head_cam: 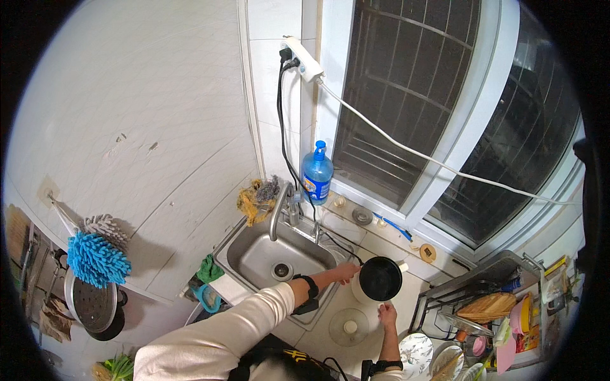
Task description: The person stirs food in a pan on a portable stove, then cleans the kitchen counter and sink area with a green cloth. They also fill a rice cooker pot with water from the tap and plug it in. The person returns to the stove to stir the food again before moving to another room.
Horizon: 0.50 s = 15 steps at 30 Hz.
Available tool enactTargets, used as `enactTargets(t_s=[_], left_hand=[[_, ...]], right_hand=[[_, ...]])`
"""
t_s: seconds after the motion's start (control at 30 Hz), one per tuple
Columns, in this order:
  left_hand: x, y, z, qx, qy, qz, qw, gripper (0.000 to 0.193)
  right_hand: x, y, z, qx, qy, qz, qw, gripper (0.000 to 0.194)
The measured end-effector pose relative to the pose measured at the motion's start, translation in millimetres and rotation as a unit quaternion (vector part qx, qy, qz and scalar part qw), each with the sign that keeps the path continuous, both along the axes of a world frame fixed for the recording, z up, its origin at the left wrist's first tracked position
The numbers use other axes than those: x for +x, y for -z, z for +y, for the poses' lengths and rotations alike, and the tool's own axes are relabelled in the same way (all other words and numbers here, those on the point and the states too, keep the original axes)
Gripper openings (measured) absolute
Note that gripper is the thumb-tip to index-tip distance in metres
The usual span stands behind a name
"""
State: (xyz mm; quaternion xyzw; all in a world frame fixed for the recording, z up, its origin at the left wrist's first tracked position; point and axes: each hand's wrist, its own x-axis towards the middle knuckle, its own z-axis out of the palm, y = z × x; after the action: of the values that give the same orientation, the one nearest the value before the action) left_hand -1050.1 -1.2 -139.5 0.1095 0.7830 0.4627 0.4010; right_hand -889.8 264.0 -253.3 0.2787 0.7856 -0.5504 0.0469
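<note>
A pale pot with a black inside (380, 278) stands on the tiled counter right of the sink, tilted or seen from above; I cannot tell which. My left hand (347, 273) reaches across the sink's corner, its curled fingers at the pot's left side, close to a black cord. On the near side, my right hand (388, 314) grips the pot low at its edge. The exact hold of both hands is partly hidden. A round glass lid with a pale knob (349, 327) lies on the counter just in front of the pot.
Left of the pot is a stainless steel sink (252, 247) with a curved faucet (276, 214). Behind stands a blue pump bottle (317, 176). A dish rack (476, 305) and patterned plates (415, 355) stand at right. A white power strip (302, 59) hangs above.
</note>
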Motion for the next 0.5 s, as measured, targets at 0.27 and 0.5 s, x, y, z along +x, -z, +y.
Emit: enactTargets(t_s=[0.27, 0.5], left_hand=[[-13, -90, -32, 0.232, -0.069, 0.049, 0.969, 0.034], [-151, -340, -161, 0.470, -0.367, 0.305, 0.743, 0.036]], right_hand=[[-16, -67, 13, 0.172, 0.003, 0.127, 0.977, 0.027], [-23, -118, -5, 0.287, -0.053, 0.096, 0.952, 0.033]])
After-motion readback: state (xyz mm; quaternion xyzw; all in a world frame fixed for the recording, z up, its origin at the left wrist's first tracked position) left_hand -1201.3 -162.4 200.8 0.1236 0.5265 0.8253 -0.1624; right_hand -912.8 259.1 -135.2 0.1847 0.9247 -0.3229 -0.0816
